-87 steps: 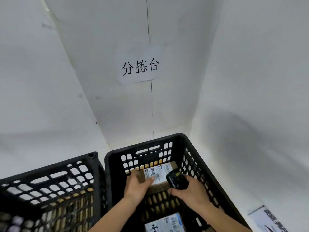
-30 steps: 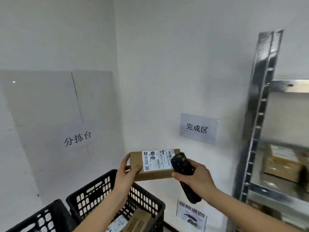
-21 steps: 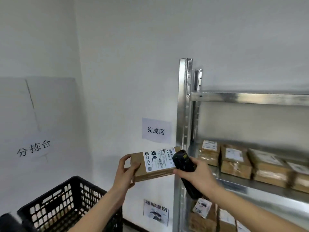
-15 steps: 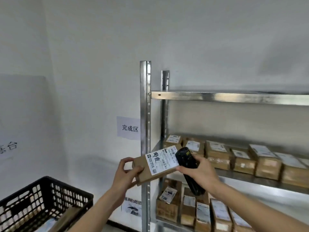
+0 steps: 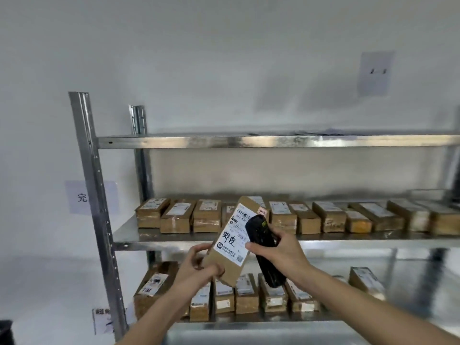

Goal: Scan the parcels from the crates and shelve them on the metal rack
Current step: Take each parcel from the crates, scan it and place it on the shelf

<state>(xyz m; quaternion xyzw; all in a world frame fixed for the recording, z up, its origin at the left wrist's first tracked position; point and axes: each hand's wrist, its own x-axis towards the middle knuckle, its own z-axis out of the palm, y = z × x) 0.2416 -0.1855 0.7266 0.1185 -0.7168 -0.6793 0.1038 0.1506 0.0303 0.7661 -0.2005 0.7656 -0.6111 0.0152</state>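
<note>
Person faces a metal rack [image 5: 99, 195] against a white wall. Left hand [image 5: 196, 266] grips the lower end of a brown cardboard parcel [image 5: 234, 245], thumb and fingers curled round its corner. The parcel is held in the air in front of the middle shelf [image 5: 174, 239], tilted, white label up with handwritten black characters. Right hand [image 5: 278, 250] is wrapped round a black handheld scanner [image 5: 263, 247], whose head lies over the label's upper right part; touching or just above, cannot tell. Middle shelf carries a row of similar labelled boxes [image 5: 206, 215] side by side. Lower shelf [image 5: 410, 282] holds more boxes, mostly to the left. Top shelf [image 5: 249, 141] seen edge-on. Paper signs [image 5: 79, 197] on the wall beside the rack, partly hidden by its post.
</note>
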